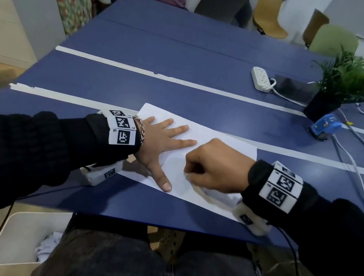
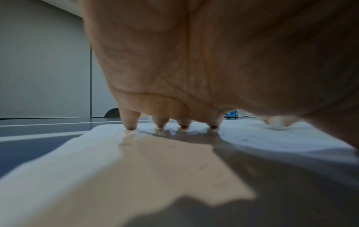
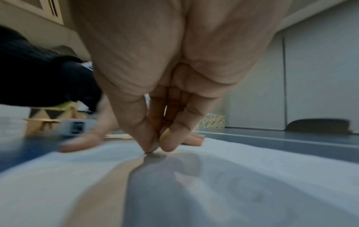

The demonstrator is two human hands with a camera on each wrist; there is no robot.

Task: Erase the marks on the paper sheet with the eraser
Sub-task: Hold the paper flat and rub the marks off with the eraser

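Observation:
A white paper sheet lies on the blue table near its front edge. My left hand lies flat on the sheet's left part with fingers spread and straight, the fingertips pressing the paper sheet. My right hand is curled over the sheet's middle, thumb and fingers pinching a small pale eraser whose tip touches the paper sheet. From the head view the eraser is hidden under the right hand. Faint small specks show on the paper in the left wrist view; marks are too faint to tell.
On the blue table, a power strip, a potted plant, a small blue device and cables stand at the far right. White tape lines cross the table. Chairs stand beyond it; a white bin sits below the front edge.

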